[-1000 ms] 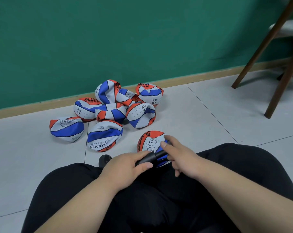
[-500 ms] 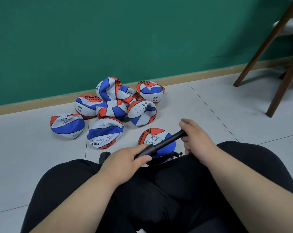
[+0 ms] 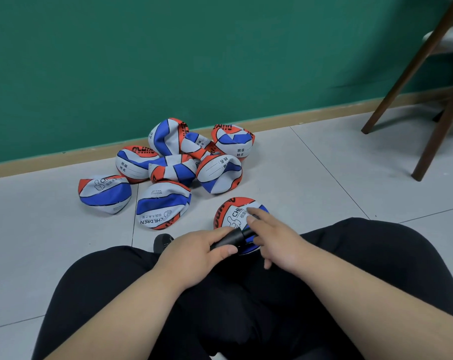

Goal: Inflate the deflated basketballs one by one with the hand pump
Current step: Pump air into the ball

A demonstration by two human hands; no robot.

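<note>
Deflated basketball [image 3: 233,214] lies on the floor against the person's lap, apart from the heap of flat balls [image 3: 173,167] by the skirting board. The left hand [image 3: 191,253] wraps the hand pump [image 3: 233,236] barrel. The right hand [image 3: 274,240] covers its plunger end, fingers loosely extended, grip hidden. It should go best with the barrel held steady and full strokes along its axis, so the needle neither bends nor slips out.

Pale tiled floor [image 3: 311,178] along a green wall.
A heap of flat balls [image 3: 173,170] lies near the skirting. A stray ball [image 3: 104,193] sits just left of the heap, and a single ball [image 3: 230,214] rests nearer the camera. Two dark chair legs [image 3: 438,141] stand well apart on the right.
</note>
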